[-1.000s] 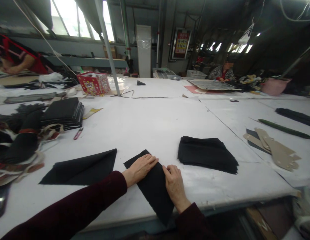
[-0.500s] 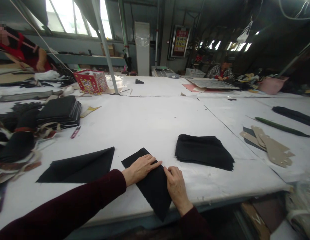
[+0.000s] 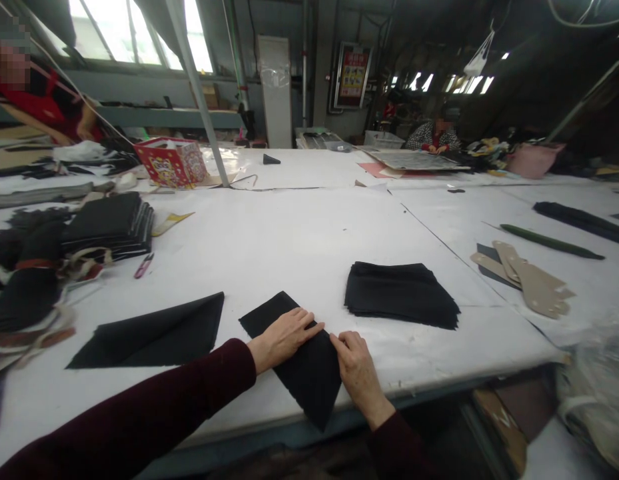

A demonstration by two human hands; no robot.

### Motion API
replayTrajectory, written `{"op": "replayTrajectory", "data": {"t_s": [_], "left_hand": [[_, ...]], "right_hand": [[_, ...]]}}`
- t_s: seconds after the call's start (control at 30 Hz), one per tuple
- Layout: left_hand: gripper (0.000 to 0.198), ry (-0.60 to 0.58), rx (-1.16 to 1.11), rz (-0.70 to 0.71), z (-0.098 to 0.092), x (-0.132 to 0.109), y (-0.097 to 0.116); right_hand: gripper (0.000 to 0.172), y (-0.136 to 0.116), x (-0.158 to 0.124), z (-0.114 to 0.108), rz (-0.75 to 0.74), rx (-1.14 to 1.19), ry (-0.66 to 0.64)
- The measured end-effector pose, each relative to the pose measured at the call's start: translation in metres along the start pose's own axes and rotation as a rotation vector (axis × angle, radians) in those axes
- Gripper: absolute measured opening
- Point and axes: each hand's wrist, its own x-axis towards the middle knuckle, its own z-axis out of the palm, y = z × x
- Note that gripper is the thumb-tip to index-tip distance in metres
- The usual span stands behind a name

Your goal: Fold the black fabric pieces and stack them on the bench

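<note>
White table [image 3: 289, 233] — left hand [image 3: 285, 335] laid flat, outstretched, on black cloth [image 3: 312, 380] — right hand [image 3: 358, 367] half-curled, pinching its edge.

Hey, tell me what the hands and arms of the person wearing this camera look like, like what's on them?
Both arms wear long, dark maroon sleeves, with no marking that I can make out. The left sleeve and right sleeve end around the wrists. The left hand and right hand are gloveless.
</note>
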Motion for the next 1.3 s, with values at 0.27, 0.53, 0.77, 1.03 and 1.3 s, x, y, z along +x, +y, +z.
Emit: {"op": "replayTrajectory", "data": {"t_s": [0.27,0.53,0.77,1.03,1.3], "left_hand": [[0.049,-0.024,-0.021,0.013,0.005,0.003,0.010],[0.048,0.000,0.049,0.019,0.000,0.006,0.022],[0.042,0.021,-0.012,0.045,0.008,0.007,0.024],[0.050,0.006,0.034,0.069,0.004,0.009,0.033],[0.052,0.043,0.079,0.054,0.004,0.010,0.039]], "right_hand": [[0.029,-0.001,-0.006,-0.007,-0.029,-0.045,-0.015],[0.030,0.001,-0.013,-0.013,-0.028,-0.035,-0.038],[0.030,0.000,-0.016,-0.018,-0.022,-0.055,-0.059],[0.033,0.002,-0.039,-0.032,0.014,-0.083,-0.084],[0.046,-0.014,-0.024,-0.046,0.123,-0.023,0.047]]}}
